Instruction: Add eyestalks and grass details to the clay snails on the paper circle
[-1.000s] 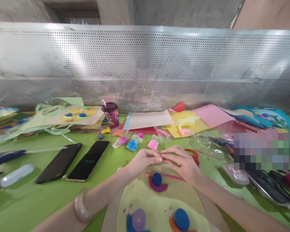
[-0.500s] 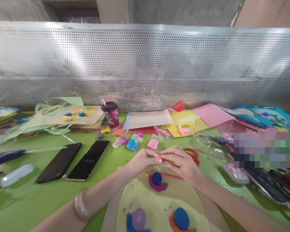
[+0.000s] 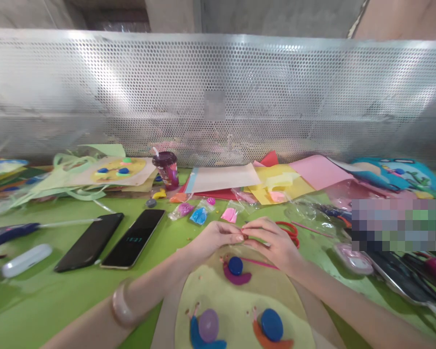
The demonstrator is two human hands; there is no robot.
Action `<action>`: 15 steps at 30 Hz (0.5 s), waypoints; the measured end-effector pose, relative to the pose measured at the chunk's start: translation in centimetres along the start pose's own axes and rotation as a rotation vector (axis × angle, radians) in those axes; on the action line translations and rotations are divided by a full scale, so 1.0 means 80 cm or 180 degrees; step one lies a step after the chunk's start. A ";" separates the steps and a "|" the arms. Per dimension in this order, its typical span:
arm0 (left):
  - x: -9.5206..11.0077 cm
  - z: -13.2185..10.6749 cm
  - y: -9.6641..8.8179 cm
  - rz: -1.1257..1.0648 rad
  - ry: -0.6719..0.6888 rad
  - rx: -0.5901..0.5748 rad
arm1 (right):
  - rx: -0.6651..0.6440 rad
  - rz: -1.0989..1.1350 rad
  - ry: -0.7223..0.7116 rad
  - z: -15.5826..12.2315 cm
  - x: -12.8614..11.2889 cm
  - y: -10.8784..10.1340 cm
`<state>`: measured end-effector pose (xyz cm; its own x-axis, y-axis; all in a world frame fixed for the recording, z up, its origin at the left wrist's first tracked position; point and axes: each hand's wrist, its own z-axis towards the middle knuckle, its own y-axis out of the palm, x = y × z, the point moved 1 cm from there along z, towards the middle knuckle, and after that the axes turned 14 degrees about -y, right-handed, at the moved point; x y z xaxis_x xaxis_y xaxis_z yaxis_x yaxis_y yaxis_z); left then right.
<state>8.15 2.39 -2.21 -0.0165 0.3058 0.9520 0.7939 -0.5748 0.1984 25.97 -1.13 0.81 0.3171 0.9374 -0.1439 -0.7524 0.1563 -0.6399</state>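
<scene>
My left hand (image 3: 223, 235) and my right hand (image 3: 271, 238) meet fingertip to fingertip above the far edge of a pale yellow disc (image 3: 236, 310). Both are pinched closed over something tiny that the fingers hide. Three clay snails lie on the disc: a purple one with a dark blue cap shell (image 3: 235, 266), a blue one with a lilac cap shell (image 3: 208, 325) and an orange one with a blue cap shell (image 3: 272, 324). Beside the purple snail, a thin pink stick (image 3: 259, 263) runs under my right hand.
Bags of blue clay (image 3: 198, 215) and pink clay (image 3: 229, 214) lie beyond my hands. Red scissors (image 3: 289, 232) are by my right hand. Two phones (image 3: 134, 239) lie at left. A lidded purple cup (image 3: 166, 170) stands behind, near coloured paper (image 3: 221, 178) and a perforated metal screen (image 3: 218, 72).
My fingers have shifted slightly against each other, still meeting in the same spot. Everything on the table lies as before; the view has moved only a little.
</scene>
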 end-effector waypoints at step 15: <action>0.024 -0.071 -0.026 -0.0025 0.0022 0.0762 | -0.0248 -0.0150 -0.0027 -0.007 0.000 -0.006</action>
<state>3.05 -0.17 0.52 -0.0267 0.3037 0.9524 0.9151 -0.3759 0.1455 26.62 -1.35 0.69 0.3460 0.9322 -0.1059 -0.6894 0.1760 -0.7027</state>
